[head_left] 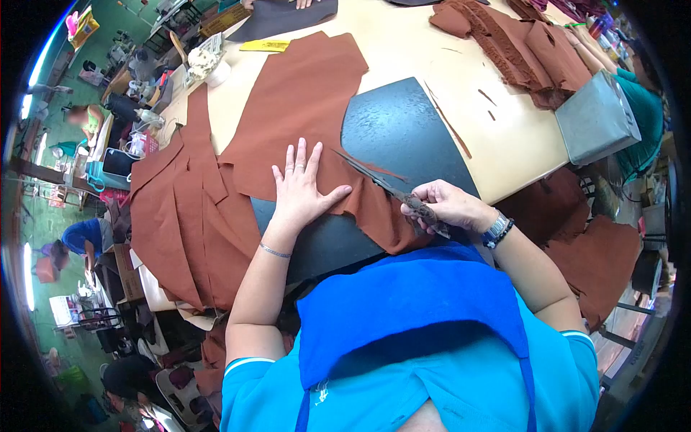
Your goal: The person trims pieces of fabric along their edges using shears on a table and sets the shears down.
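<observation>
My left hand lies flat with fingers spread on a large piece of rust-brown fabric. In my right hand is a pair of dark scissors, its blades pointing up and left along the fabric's edge. A thin strip of the cloth curls beside the blades. Under the fabric lies a black board, showing on the right and below my left hand. The near end of the cloth folds down over the board beneath the scissors.
More brown fabric pieces hang over the table's left edge. A brown pile and a metal box sit at the right, near another person's arm. Yellow material and a white container are at the far left.
</observation>
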### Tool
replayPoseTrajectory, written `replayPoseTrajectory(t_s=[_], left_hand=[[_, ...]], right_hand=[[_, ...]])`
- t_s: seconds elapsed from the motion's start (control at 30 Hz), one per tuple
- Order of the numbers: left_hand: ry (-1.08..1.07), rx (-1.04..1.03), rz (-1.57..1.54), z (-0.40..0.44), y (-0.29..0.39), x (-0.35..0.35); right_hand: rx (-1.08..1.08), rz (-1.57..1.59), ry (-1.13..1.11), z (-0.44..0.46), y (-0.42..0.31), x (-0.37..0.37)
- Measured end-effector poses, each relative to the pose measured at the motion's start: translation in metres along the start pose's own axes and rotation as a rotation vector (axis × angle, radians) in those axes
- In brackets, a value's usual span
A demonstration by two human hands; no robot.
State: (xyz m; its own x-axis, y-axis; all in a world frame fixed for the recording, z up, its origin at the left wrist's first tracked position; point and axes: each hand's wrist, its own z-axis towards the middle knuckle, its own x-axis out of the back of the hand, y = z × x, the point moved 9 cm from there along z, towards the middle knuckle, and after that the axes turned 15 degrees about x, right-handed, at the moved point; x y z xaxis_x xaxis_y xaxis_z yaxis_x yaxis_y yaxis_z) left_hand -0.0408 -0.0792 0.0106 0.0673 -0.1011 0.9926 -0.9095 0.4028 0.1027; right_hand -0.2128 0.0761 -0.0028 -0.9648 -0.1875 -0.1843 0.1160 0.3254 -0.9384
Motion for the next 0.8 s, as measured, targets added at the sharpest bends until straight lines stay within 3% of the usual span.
replayPoseTrajectory(t_s=[0.67, 0.8], left_hand=[[0.072, 0.178, 0.028, -0.027, 0.019, 0.000], [-0.049, 0.091, -0.059, -0.001, 0.016, 0.022]], right_hand=[[0.059, 0.137, 0.089, -0.014, 0.007, -0.018], [0.049, 0.134, 0.098, -0.020, 0.010, -0.014]])
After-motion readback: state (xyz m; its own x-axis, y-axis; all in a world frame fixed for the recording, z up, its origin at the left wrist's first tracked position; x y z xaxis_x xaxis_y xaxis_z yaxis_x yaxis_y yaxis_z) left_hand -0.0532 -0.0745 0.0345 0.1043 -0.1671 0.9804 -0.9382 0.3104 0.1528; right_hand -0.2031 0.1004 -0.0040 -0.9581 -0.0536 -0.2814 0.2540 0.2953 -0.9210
